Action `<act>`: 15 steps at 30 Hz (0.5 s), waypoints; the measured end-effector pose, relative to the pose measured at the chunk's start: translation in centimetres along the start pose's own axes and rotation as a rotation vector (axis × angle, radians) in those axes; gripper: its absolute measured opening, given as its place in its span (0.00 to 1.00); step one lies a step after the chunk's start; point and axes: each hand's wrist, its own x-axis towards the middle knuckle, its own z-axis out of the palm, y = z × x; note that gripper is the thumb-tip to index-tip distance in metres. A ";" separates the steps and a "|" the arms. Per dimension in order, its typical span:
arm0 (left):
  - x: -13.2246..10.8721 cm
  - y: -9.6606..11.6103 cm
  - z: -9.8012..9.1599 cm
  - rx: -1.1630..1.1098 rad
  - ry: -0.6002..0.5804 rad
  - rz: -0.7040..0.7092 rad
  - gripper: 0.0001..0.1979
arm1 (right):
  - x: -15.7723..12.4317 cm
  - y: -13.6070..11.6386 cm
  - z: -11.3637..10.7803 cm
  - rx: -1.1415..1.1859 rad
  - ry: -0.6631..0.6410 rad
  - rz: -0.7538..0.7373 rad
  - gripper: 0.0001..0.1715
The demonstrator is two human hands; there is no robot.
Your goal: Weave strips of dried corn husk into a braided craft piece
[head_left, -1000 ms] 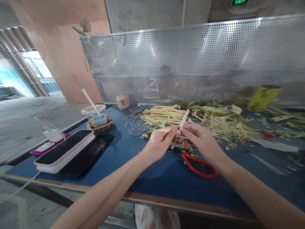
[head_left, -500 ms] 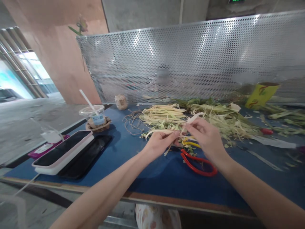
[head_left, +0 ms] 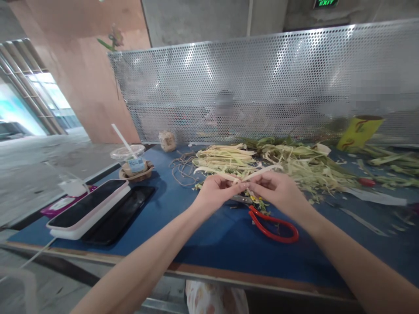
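Observation:
Pale plant strips (head_left: 266, 169) stick out on both sides of my pinched fingers, above the blue table (head_left: 209, 237). My left hand (head_left: 220, 188) closes on them from the left, and my right hand (head_left: 269, 186) pinches them from the right, with the fingertips nearly touching. Red-handled scissors (head_left: 276, 231) lie just below my right hand, their blades partly hidden by plant scraps. Behind my hands are a stack of pale yellow-green strips (head_left: 225, 155) and a loose heap of husks (head_left: 304, 163).
At the left are a lidded cup (head_left: 134, 163) with a straw, a white-edged phone (head_left: 90, 205), a black phone (head_left: 119, 213) and a purple pack (head_left: 54, 209). A yellow roll (head_left: 360, 133) stands before the perforated metal screen (head_left: 245, 74). Twine (head_left: 183, 168) lies behind.
My right hand has lowered and come closer to my left hand. The strips now spread outward to both sides, and the yellow piece by the scissors is mostly hidden.

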 end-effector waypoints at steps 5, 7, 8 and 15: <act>0.0 0.2 -0.1 0.011 -0.016 -0.027 0.12 | 0.2 0.0 -0.4 -0.140 -0.094 -0.057 0.16; 0.0 0.2 -0.2 -0.007 -0.006 -0.038 0.12 | 0.1 0.0 -0.4 -0.161 -0.145 -0.045 0.16; 0.0 0.2 -0.2 -0.012 -0.001 -0.043 0.12 | 0.1 0.1 -0.4 -0.163 -0.164 -0.040 0.14; -0.2 0.5 -0.3 0.041 0.038 -0.070 0.11 | 0.5 0.2 -1.4 -0.123 -0.245 -0.025 0.11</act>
